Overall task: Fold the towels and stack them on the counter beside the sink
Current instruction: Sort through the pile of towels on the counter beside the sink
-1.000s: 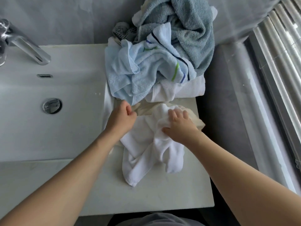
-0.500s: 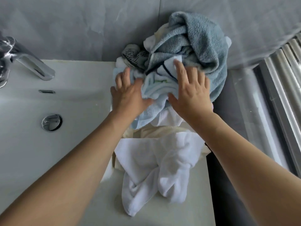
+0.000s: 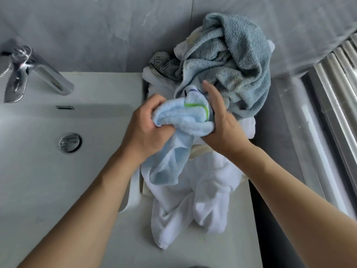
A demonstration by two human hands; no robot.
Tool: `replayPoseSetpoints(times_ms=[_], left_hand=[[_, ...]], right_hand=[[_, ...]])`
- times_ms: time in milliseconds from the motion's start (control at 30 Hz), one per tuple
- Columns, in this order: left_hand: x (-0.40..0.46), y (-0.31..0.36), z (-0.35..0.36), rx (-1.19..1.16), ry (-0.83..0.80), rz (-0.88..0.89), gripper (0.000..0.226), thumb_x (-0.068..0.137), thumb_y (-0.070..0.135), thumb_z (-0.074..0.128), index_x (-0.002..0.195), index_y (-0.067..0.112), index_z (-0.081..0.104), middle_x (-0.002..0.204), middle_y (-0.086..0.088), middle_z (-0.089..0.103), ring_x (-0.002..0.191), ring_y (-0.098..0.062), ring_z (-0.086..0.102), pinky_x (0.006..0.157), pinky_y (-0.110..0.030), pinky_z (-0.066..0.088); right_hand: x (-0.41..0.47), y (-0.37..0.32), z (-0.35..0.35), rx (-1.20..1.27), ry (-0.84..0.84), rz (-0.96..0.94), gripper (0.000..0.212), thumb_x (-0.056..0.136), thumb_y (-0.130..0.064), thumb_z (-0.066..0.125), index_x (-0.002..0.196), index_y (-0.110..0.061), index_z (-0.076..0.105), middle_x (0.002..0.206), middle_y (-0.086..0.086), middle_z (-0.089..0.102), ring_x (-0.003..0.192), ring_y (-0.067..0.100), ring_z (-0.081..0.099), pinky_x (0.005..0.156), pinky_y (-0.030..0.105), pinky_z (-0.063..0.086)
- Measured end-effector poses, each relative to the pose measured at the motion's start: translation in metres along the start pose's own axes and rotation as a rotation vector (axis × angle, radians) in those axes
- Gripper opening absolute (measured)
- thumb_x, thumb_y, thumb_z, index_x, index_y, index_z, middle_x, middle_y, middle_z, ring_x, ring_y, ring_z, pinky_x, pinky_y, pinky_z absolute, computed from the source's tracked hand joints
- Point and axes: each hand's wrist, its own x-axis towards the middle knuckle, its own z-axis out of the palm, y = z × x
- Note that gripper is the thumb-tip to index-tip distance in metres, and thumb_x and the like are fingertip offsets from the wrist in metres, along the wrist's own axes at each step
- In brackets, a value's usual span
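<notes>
We see the left hand (image 3: 144, 130) and right hand (image 3: 222, 128) both curled tight around a bunched light blue towel (image 3: 183, 120), held above the counter (image 3: 237, 244) right of the sink (image 3: 38, 171). Its tail drapes onto a crumpled white towel (image 3: 193, 206); a grey-blue towel (image 3: 235, 60) tops the heap behind.

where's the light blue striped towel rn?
Centre of the head view: the light blue terry towel with green stripe is gripped between left hand and right hand, above the crumpled white towel.

We see looped terry on the grey-blue towel (image 3: 237, 60) and soft fleecy cloth on the light blue towel (image 3: 185, 120). The faucet (image 3: 38, 72) gleams polished metal; the sink (image 3: 34, 171) looks smooth and glossy.
</notes>
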Motion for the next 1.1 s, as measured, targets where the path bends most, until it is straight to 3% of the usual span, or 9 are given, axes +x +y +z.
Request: replayPoseSetpoints(times_ms=[67, 133, 267, 400, 600, 700, 833, 1000, 1100], left_hand=[[-0.012, 0.000, 0.004, -0.029, -0.143, -0.092, 0.023, 0.065, 0.018, 0.064, 0.084, 0.026, 0.055, 0.073, 0.015, 0.059, 0.067, -0.004, 0.053, 0.061, -0.024, 0.044], [-0.025, -0.006, 0.010, -0.007, -0.318, -0.229, 0.033, 0.063, 0.032, 0.067, 0.094, 0.032, 0.056, 0.082, 0.019, 0.063, 0.077, -0.007, 0.060, 0.072, -0.027, 0.049], [-0.051, -0.013, 0.025, 0.122, -0.666, -0.410, 0.056, 0.068, 0.046, 0.075, 0.120, 0.034, 0.057, 0.115, 0.015, 0.066, 0.110, -0.007, 0.060, 0.094, -0.022, 0.046], [-0.062, -0.011, 0.029, 0.272, -0.630, -0.464, 0.017, 0.084, 0.018, 0.070, 0.084, 0.029, 0.058, 0.084, 0.009, 0.064, 0.094, -0.018, 0.065, 0.075, -0.027, 0.043], [-0.060, 0.017, 0.005, 0.446, -0.937, -0.572, 0.020, 0.069, 0.036, 0.073, 0.076, 0.022, 0.061, 0.071, 0.006, 0.066, 0.071, -0.016, 0.064, 0.066, -0.031, 0.048], [-0.071, -0.004, 0.014, 0.343, -1.001, -0.651, 0.032, 0.060, 0.045, 0.077, 0.083, 0.024, 0.069, 0.082, 0.006, 0.074, 0.087, -0.020, 0.072, 0.080, -0.033, 0.056], [-0.063, -0.034, 0.017, 0.108, -0.996, -0.638, 0.064, 0.063, 0.041, 0.084, 0.121, 0.024, 0.063, 0.123, 0.006, 0.068, 0.116, -0.014, 0.063, 0.104, -0.037, 0.050], [-0.037, -0.064, 0.036, 0.669, -0.581, -0.404, 0.065, 0.085, 0.033, 0.069, 0.144, 0.040, 0.042, 0.163, 0.005, 0.002, 0.151, -0.020, -0.003, 0.122, -0.045, 0.016], [-0.045, -0.090, 0.050, 0.949, -0.830, -0.458, 0.049, 0.092, 0.047, 0.057, 0.138, 0.032, 0.052, 0.156, -0.009, 0.033, 0.143, -0.034, 0.030, 0.114, -0.048, 0.027]], right_hand=[[-0.013, 0.000, -0.005, -0.040, -0.072, 0.072, 0.035, 0.076, -0.001, 0.067, 0.099, -0.027, 0.063, 0.080, -0.004, 0.067, 0.068, 0.013, 0.055, 0.062, 0.031, 0.043], [-0.024, -0.006, -0.011, 0.221, -0.017, 0.271, 0.011, 0.075, -0.004, 0.055, 0.077, -0.011, 0.063, 0.063, -0.003, 0.060, 0.059, 0.013, 0.050, 0.052, 0.028, 0.040], [-0.045, -0.017, -0.021, 0.569, 0.064, 0.555, 0.026, 0.071, -0.003, 0.039, 0.078, -0.003, 0.064, 0.075, 0.031, 0.062, 0.070, 0.025, 0.056, 0.056, 0.046, 0.050], [-0.066, -0.015, -0.026, 0.544, -0.060, 0.646, 0.032, 0.064, -0.001, 0.041, 0.085, 0.002, 0.066, 0.082, 0.031, 0.065, 0.077, 0.034, 0.063, 0.070, 0.054, 0.054], [-0.090, -0.021, -0.040, 0.777, -0.270, 0.765, 0.035, 0.057, 0.001, 0.047, 0.085, 0.005, 0.067, 0.081, 0.017, 0.066, 0.078, 0.031, 0.065, 0.074, 0.041, 0.054], [-0.090, -0.019, -0.035, 0.616, -0.227, 0.771, 0.039, 0.052, -0.003, 0.044, 0.083, 0.000, 0.067, 0.075, 0.012, 0.065, 0.078, 0.029, 0.061, 0.071, 0.037, 0.052], [-0.089, -0.020, -0.034, 0.691, -0.092, 0.793, 0.039, 0.051, -0.002, 0.041, 0.080, -0.005, 0.066, 0.075, 0.013, 0.060, 0.077, 0.029, 0.057, 0.073, 0.039, 0.046], [-0.089, -0.025, -0.036, 1.009, -0.004, 0.865, 0.042, 0.060, 0.003, 0.043, 0.096, 0.001, 0.065, 0.084, 0.017, 0.066, 0.081, 0.034, 0.065, 0.077, 0.041, 0.054], [-0.090, -0.027, -0.035, 1.105, 0.100, 0.923, 0.042, 0.056, 0.000, 0.049, 0.095, -0.001, 0.064, 0.083, 0.013, 0.066, 0.080, 0.033, 0.064, 0.077, 0.041, 0.054]])
